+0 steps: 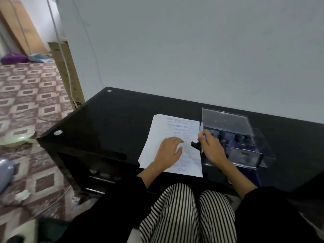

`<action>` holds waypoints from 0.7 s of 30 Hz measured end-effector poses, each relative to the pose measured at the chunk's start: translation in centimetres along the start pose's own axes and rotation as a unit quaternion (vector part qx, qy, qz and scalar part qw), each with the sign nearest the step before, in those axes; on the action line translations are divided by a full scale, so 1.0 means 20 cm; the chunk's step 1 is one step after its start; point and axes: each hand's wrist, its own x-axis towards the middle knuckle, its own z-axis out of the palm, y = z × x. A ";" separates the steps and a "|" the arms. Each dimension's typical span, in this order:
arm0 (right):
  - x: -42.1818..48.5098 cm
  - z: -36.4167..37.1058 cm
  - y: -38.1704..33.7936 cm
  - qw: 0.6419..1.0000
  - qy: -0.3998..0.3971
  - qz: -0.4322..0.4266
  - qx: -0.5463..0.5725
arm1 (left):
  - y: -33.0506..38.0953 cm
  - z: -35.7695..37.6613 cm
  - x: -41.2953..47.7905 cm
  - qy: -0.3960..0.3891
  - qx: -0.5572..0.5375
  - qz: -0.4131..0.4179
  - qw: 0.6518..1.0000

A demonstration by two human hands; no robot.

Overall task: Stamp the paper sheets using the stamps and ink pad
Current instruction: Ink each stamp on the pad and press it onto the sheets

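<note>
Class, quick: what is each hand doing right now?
Left hand: open, resting flat on the paper sheets.
Right hand: gripping a black stamp.

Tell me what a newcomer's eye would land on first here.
The stack of white paper sheets marked with blue stamp prints stands out on the glossy black glass table, the left hand resting flat on it. At its right edge the right hand grips a small black stamp, beside a clear plastic box of stamps with its lid up.
</note>
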 end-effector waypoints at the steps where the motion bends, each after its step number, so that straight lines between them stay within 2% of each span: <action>1: -0.02 -0.02 0.01 1.000 0.009 -0.003 -0.004 | 0.05 0.03 -0.01 -0.002 -0.013 0.014 1.000; 7: -0.15 -0.21 0.16 0.998 0.054 0.010 -0.020 | 0.25 0.19 -0.07 -0.052 -0.050 0.052 0.996; 13: -0.29 -0.37 0.34 0.996 0.057 0.047 -0.059 | 0.43 0.30 -0.10 -0.111 -0.009 0.067 0.991; 21: -0.35 -0.38 0.42 0.988 -0.007 0.076 -0.133 | 0.56 0.44 -0.10 -0.190 0.045 0.035 0.980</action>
